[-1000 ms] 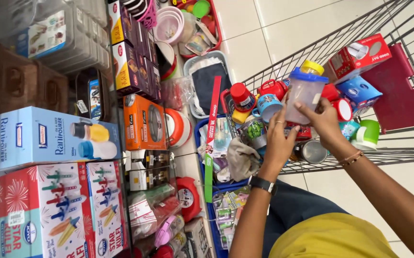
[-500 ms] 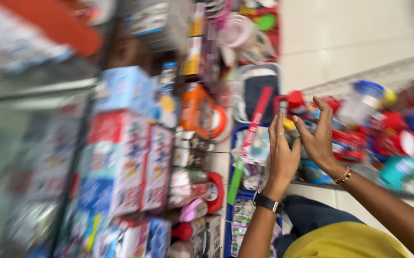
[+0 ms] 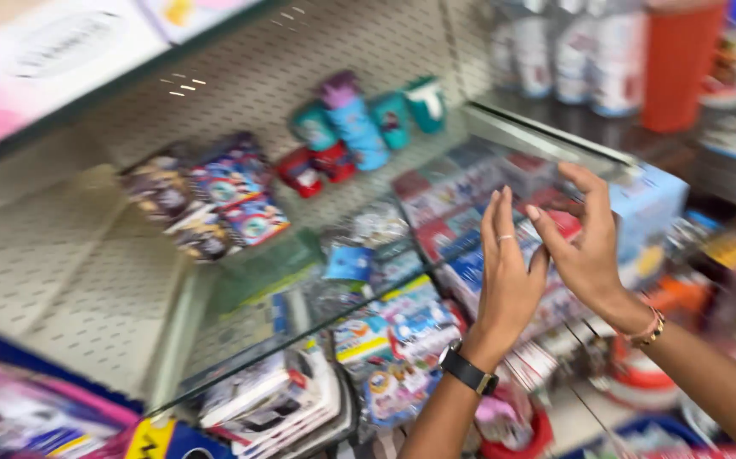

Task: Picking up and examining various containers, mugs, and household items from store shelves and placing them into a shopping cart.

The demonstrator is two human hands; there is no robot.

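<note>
- Suddenly facing the store shelving, head view: the camera, which a second ago looked down on a wire cart full of goods, now takes in a perforated back wall [image 3: 70, 280] and a glass shelf [image 3: 546, 140], all softened by motion blur.
- Gone from the hands is the clear cup with the yellow lid, held over the cart a second earlier. It shows nowhere in the frame, and neither does the cart.
- Raised before the shelf, the left hand [image 3: 508, 276], with a dark watch [image 3: 468, 371] at the wrist, stands palm inward with its fingers [image 3: 495, 223] straight and close together, holding nothing.
- Beside it, the right hand [image 3: 585, 246], with a beaded bracelet [image 3: 645, 327], is just as empty, its fingers [image 3: 587, 183] spread wide and slightly curled. The two hands appear to meet near the heels of the palms.
- Nearest to them is a light blue box [image 3: 653, 208] just beyond the right hand at the shelf's edge, apart from the fingers.
- Behind the hands, red and blue boxes [image 3: 453, 200] fill the glass shelf.
- Further back lie blue and teal cups [image 3: 353, 119], small red packs [image 3: 313, 170] and printed blister cards [image 3: 215, 200].
- Below the glass, bagged goods [image 3: 393, 340] are stacked close; what they contain is too blurred to tell.
- Higher up, an orange canister [image 3: 674, 64] stands among pale bottles.
</note>
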